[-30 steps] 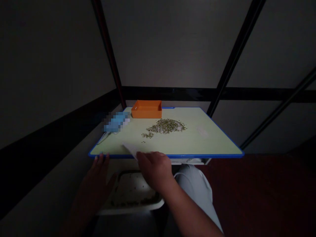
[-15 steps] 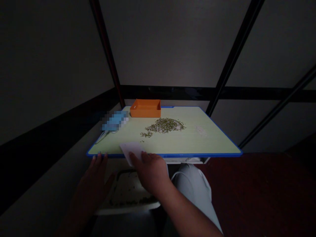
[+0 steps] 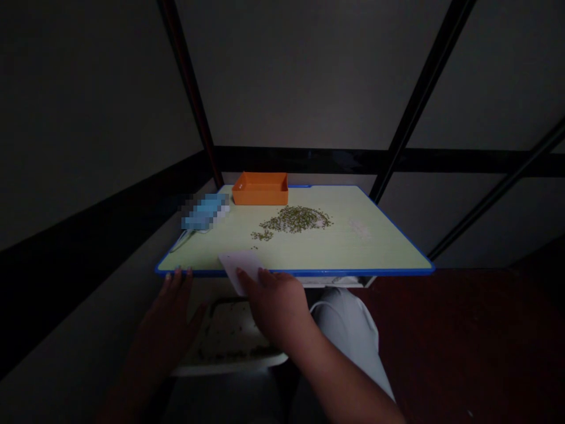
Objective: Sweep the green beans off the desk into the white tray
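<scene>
At 7 o'clock on the counter (image 3: 353, 253), a card (image 3: 233, 265) is held pinched by the right hand (image 3: 282, 303), green grains (image 3: 300, 219) being spread towards its 1 o'clock and the left hand (image 3: 168, 318) splayed nearby; level handling seems called for.

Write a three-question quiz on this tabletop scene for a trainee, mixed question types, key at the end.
1. Which hand holds the pale card?
2. What colour is the open box near the far edge?
A) Blue
B) Orange
C) White
3. True or false: the heap of small green grains lies on the tabletop, outside the box.

Key: 1. The right hand; 2. B; 3. True.
</scene>
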{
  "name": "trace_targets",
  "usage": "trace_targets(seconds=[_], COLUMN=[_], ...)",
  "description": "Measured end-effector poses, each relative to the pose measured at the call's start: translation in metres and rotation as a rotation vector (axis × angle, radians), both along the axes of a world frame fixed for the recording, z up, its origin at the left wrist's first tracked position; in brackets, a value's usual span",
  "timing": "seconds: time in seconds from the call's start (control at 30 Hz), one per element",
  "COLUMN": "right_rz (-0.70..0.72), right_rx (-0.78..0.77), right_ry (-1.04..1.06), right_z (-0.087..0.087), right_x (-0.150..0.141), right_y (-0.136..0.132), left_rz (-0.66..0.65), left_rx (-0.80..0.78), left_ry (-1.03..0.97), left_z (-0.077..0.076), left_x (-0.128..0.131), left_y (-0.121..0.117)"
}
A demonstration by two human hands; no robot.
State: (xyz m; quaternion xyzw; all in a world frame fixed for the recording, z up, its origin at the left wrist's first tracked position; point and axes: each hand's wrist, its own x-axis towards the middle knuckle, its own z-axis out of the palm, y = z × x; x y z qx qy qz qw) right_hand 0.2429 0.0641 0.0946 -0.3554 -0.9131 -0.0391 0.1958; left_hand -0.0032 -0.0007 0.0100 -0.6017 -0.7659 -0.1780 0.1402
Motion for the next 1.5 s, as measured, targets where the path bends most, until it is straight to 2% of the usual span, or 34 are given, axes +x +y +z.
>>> trace_targets(seconds=[0.53, 0.87, 1.07, 1.3, 1.5], right_rz=[-0.031, -0.113, -0.112, -0.108, -0.073], right_rx=[-0.050, -0.123, -0.199, -0.250, -0.256], right_ry=[-0.032, 0.005, 0.200, 0.577, 0.714], right_z=[0.004, 0.006, 0.009, -0.006, -0.016], right_x=[0.005, 0.013, 0.028, 0.037, 0.034], right_y=[-0.001, 0.008, 0.018, 0.037, 0.045], left_rz=[-0.003, -0.008, -0.019, -0.015, -0.008], left_rx=[-0.005, 0.004, -0.001, -0.001, 0.002], left_ry=[0.023, 0.041, 0.054, 0.054, 0.056], left_z=[0.000, -0.003, 0.000, 0.003, 0.002], left_x=[-0.001, 0.000, 0.001, 0.004, 0.005], left_y=[0.000, -0.002, -0.002, -0.003, -0.002])
